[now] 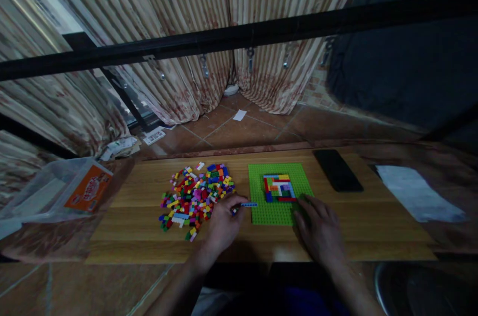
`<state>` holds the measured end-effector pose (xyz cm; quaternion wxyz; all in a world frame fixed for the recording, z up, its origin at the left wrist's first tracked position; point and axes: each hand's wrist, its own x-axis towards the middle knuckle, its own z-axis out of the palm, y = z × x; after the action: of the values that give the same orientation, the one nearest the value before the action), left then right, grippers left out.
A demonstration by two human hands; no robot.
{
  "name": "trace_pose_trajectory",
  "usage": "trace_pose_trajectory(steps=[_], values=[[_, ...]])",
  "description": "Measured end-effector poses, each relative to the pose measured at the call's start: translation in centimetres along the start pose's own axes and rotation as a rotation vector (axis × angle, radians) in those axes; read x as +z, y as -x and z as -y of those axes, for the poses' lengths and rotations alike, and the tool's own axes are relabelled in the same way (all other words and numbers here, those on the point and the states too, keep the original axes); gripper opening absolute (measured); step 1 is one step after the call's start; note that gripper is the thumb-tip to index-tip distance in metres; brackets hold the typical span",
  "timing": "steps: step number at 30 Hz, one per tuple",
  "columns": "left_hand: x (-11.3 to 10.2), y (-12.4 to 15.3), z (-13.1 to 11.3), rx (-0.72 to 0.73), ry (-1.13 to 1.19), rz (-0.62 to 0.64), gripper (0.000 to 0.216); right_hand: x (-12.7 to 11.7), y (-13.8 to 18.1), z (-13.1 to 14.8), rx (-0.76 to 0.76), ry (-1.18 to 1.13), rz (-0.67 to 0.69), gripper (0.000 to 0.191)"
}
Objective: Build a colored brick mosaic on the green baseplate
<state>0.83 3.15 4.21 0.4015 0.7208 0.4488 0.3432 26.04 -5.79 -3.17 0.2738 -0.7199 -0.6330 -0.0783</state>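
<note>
My left hand [225,220] is closed in a pinch on a long thin blue brick [249,205], which points right over the left edge of the green baseplate [261,216]. On the plate stands a roughly square build of colourful bricks [278,188], with a long red brick along its near side. My right hand [320,226] lies over the plate's near right corner, thumb and fingers apart. Its index fingertip is at the near right corner of the build; whether it touches is hard to tell. Left of the plate spreads a pile of loose bricks [194,194].
A black phone-like slab [338,170] lies on the wooden table [127,216], right of the baseplate. At the far left stands a clear plastic box [48,194] with an orange label. White paper [416,191] lies at the right. A dark metal rail [224,39] runs across behind, before striped curtains.
</note>
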Motion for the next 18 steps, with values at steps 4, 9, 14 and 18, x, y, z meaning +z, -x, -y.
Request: trace_pose_trajectory(steps=[4,9,14,18], values=[[1.8,-0.8,-0.8,0.001,-0.009,0.037,0.017,-0.1,-0.1,0.1,0.014,-0.005,0.015,0.038],[3.6,-1.4,-0.5,-0.055,-0.043,0.078,0.018,-0.2,-0.2,0.3,0.021,-0.01,0.014,0.036],[4.7,-1.7,-0.4,-0.091,-0.026,0.104,0.018,-0.4,-0.2,0.5,0.025,-0.028,0.007,0.036],[5.0,-1.6,-0.7,-0.037,-0.04,0.092,0.019,-0.5,-0.2,0.6,0.033,-0.035,0.011,0.036]])
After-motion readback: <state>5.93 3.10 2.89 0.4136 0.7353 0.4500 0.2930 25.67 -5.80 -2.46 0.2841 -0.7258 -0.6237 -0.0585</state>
